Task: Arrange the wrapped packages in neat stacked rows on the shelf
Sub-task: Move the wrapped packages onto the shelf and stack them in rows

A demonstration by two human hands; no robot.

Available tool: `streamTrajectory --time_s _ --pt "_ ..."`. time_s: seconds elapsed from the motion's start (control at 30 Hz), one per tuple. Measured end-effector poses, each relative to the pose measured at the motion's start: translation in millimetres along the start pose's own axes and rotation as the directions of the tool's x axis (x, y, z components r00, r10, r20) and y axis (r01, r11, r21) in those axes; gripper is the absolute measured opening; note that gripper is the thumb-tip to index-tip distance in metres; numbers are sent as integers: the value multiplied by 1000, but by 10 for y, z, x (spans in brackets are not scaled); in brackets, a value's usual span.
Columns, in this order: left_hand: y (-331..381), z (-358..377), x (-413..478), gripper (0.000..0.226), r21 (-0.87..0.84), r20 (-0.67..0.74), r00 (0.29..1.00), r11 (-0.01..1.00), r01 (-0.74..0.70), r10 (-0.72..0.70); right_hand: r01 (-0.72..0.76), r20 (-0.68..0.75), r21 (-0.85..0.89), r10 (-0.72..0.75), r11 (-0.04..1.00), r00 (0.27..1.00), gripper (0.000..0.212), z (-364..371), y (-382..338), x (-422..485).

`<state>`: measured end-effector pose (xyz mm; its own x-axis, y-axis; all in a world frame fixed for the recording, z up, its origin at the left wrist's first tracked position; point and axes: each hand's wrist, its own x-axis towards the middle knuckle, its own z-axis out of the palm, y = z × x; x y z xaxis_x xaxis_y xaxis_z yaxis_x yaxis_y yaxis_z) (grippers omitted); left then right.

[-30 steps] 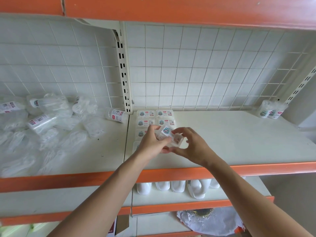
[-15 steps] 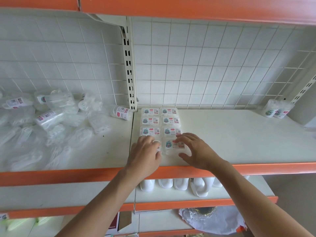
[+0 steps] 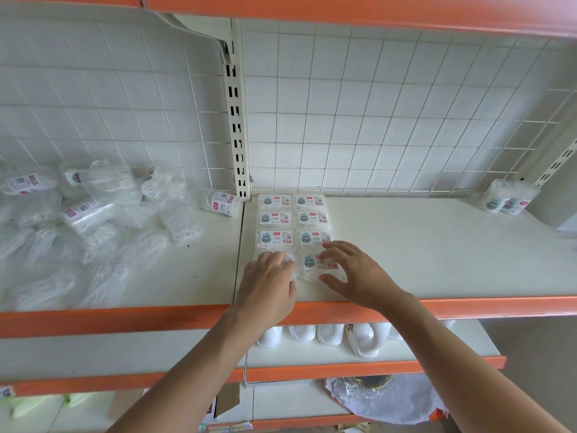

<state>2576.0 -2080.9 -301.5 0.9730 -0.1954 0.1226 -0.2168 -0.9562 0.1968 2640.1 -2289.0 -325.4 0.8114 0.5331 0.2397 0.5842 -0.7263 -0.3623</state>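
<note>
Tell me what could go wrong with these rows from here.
1. The front pair of packages lies nearest the shelf's orange edge. If the left hand or right hand drags while pulling back, one might slide off.
2. Pushing too hard toward the back may skew the rows behind, which sit tightly together.

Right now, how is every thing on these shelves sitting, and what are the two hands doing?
Left hand, resting flat on the front-left package.
Right hand, fingers spread, touching the front-right package.
Rowed packages, lying flat, labels up, two columns.
Clear bags, loose jumbled heap.
Round tub, lying on its side.
White jugs, upright on the lower shelf.
</note>
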Motion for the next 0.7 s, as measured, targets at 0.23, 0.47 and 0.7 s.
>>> streamTrajectory --time_s 0.23,0.47,0.7 --pt "1 35 -7 38 30 -17 999 999 -30 31 -40 -15 -24 40 999 999 45 28 -47 -14" --pt "-99 38 22 38 -12 -117 993 999 -34 32 -64 -41 -64 61 996 997 59 41 -136 54" --pt "-424 -229 89 52 30 -105 993 998 53 -50 -26 -38 -104 22 994 999 70 73 -419 461"
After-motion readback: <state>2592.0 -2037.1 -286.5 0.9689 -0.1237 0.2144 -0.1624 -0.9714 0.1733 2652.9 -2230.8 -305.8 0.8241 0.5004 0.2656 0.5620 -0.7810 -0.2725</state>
